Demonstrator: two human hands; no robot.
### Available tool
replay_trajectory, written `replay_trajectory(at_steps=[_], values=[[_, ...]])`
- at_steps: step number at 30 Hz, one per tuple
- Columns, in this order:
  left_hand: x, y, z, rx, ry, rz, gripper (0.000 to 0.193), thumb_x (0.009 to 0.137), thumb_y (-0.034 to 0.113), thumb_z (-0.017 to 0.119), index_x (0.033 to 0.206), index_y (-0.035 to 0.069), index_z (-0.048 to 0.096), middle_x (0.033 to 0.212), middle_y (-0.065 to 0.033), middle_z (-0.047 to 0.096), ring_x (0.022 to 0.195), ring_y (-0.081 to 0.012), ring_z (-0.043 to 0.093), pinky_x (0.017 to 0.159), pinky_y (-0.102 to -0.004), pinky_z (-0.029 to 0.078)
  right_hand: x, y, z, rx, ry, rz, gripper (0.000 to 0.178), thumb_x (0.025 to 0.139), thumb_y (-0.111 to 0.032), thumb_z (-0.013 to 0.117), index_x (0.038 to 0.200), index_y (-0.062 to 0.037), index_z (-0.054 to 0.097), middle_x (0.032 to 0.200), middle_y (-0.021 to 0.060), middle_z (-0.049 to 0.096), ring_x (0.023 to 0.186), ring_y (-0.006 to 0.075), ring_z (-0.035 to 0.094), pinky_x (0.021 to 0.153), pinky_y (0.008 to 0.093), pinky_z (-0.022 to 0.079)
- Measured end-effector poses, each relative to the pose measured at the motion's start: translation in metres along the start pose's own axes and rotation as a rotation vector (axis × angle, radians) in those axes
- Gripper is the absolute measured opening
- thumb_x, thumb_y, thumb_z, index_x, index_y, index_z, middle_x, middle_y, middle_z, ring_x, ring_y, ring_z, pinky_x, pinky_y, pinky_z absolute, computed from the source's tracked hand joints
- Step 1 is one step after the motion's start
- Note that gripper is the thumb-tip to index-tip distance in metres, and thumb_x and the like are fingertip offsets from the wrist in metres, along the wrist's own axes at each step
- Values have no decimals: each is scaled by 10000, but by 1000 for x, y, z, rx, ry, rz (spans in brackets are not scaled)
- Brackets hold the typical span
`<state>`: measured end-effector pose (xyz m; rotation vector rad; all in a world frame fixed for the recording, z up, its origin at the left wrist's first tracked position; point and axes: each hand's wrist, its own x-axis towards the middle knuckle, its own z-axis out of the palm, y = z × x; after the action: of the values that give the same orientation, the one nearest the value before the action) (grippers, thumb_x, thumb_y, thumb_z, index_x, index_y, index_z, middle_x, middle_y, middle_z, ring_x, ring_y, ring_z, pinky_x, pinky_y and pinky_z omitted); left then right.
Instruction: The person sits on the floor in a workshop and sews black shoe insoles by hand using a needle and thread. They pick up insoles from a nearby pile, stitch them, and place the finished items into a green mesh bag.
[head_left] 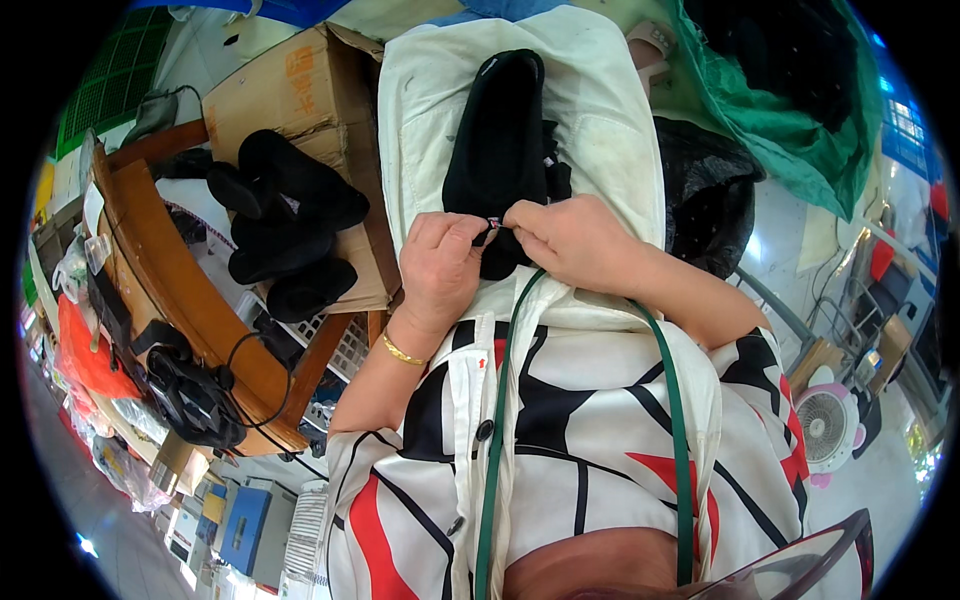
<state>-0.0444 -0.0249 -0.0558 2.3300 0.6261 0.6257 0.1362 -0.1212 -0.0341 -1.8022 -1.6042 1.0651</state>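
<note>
A black slip-on shoe [500,125] lies on the pale apron cloth [605,130] spread over my lap, its opening facing up. Fingers of my left hand [440,265] are pinched together at the shoe's near end. My right hand [575,238] pinches from the other side, its fingertips almost meeting the left ones. Between them shows a small strip [494,223] with light and pinkish bits, too small to name. Partly hidden under the shoe's right edge is another black piece [556,170]. A black part also shows below my fingertips.
Several black shoes [300,195] are piled on a cardboard box [345,120] to my left, beside a curved wooden chair frame [170,270]. To the right stand a black plastic bag [705,190] and a green sack [800,130]. A small white fan [828,425] is farther right.
</note>
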Motion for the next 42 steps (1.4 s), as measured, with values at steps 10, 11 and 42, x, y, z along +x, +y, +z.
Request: replay_trajectory(at_steps=[10, 11, 42], values=[[-7, 2, -2, -36, -13, -66, 274, 686, -58, 710, 938, 40, 666, 881, -94, 656, 796, -273, 613, 675, -349, 495, -3, 0, 22, -113, 24, 20, 134, 888, -137, 570, 931, -32, 499, 617, 156, 612, 581, 348, 632, 514, 455, 474], [-6, 4, -4, -47, -9, -83, 273, 692, -52, 710, 946, 39, 668, 886, -99, 656, 798, -274, 616, 676, -345, 496, -5, 2, 24, -87, 45, 20, 137, 913, -158, 569, 944, -40, 506, 626, 155, 617, 590, 349, 634, 523, 456, 478], [-15, 5, 3, -187, 27, -253, 229, 696, -25, 710, 910, 43, 668, 845, -89, 656, 750, -262, 601, 643, -340, 484, -2, 10, 5, 325, -37, 70, 164, 882, -124, 543, 1001, -29, 604, 817, 183, 667, 759, 371, 649, 676, 431, 513]])
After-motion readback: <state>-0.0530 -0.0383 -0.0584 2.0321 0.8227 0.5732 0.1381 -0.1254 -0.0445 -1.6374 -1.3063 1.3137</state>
